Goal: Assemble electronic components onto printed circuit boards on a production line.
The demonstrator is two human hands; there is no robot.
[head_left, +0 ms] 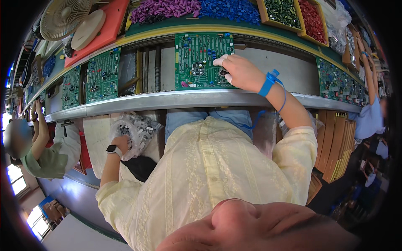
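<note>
My right hand [245,73] is over the right edge of the green circuit board [184,67] in front of me, white covers on a couple of fingertips. Thumb and index are curled around a small dark part [223,72], but I honestly can't tell if I'm pinching it or it's just sitting there between them. My left hand [122,143] is down by my lap at the mouth of a clear plastic bag [144,134] full of grey bits; the fingers are mostly hidden, so no clue whether they've got anything.

The board lies flat on the line, just behind the silver metal rail [209,97]. More populated boards [102,75] sit off to the left, others to the right. On the green worktop [167,25] past the line there's a heap of purple parts [167,10] right beside some blue ones [228,11], then trays of green and red parts. I've also got a blue wrist strap [267,85] on my right wrist, with a cord.
</note>
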